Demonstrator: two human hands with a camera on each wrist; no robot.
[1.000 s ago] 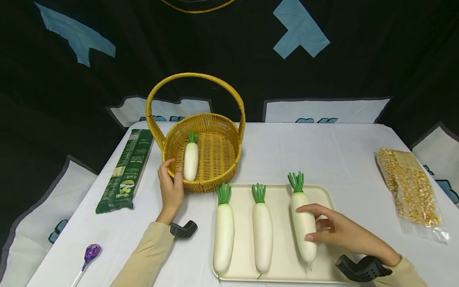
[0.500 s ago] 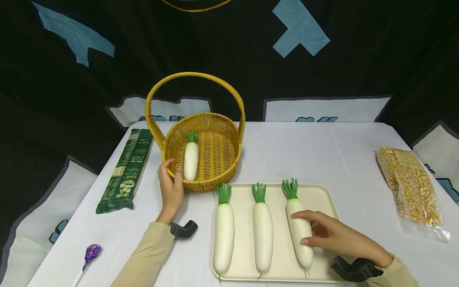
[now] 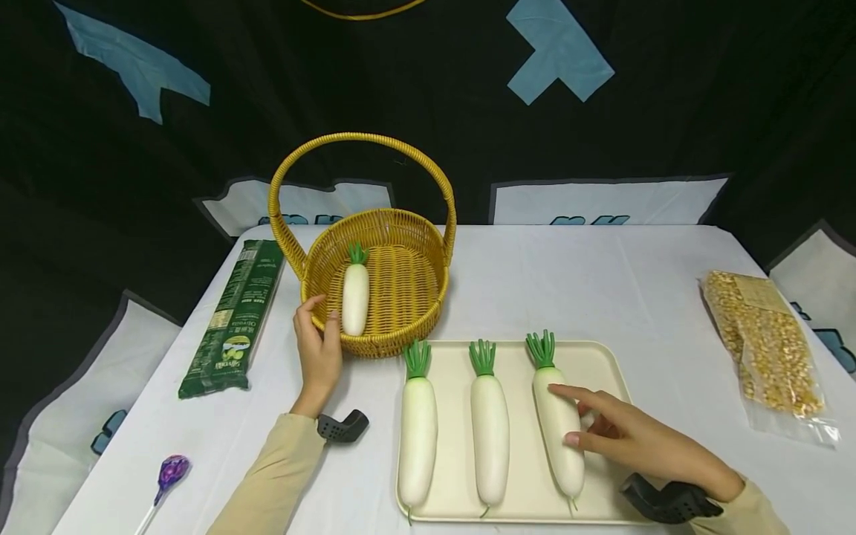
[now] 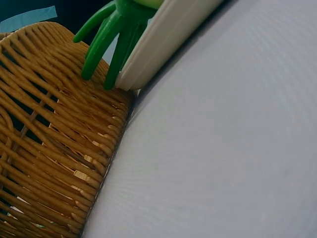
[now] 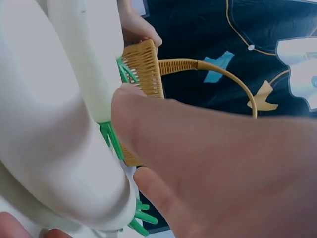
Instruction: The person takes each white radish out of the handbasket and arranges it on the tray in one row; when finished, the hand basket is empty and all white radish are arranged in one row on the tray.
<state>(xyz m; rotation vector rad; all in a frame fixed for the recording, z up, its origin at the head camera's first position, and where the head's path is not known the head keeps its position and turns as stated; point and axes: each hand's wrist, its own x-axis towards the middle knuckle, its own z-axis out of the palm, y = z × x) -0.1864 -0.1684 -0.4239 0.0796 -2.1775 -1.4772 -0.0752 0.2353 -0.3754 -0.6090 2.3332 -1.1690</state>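
Observation:
My left hand (image 3: pixel 318 364) grips the near left rim of the yellow wicker basket (image 3: pixel 408 338), its tall handle upright. Inside lies one white radish (image 3: pixel 356 301) with green stalks. On the cream tray (image 3: pixel 524 475) lie three more: a left radish (image 3: pixel 417 438), a middle radish (image 3: pixel 490 438) and a right radish (image 3: pixel 558 431), which leans a little. Over that right one is my right hand (image 3: pixel 635 435), index fingertip laid along its upper part and thumb by its side, fingers loosened. The right wrist view shows the thumb (image 5: pixel 136 114) large beside a radish (image 5: pixel 64 134).
A green spaghetti pack (image 3: pixel 234 319) lies left of the basket, and a purple-wrapped lollipop (image 3: pixel 172 469) near the front left. Toward the right edge is a clear bag of corn kernels (image 3: pixel 769 349). The tray's corner (image 4: pixel 131 82) sits close against the basket.
The right radish has shifted slightly, its stalks swinging left and down on the tray. My right hand has loosened its hold on it. The left hand stays on the basket rim.

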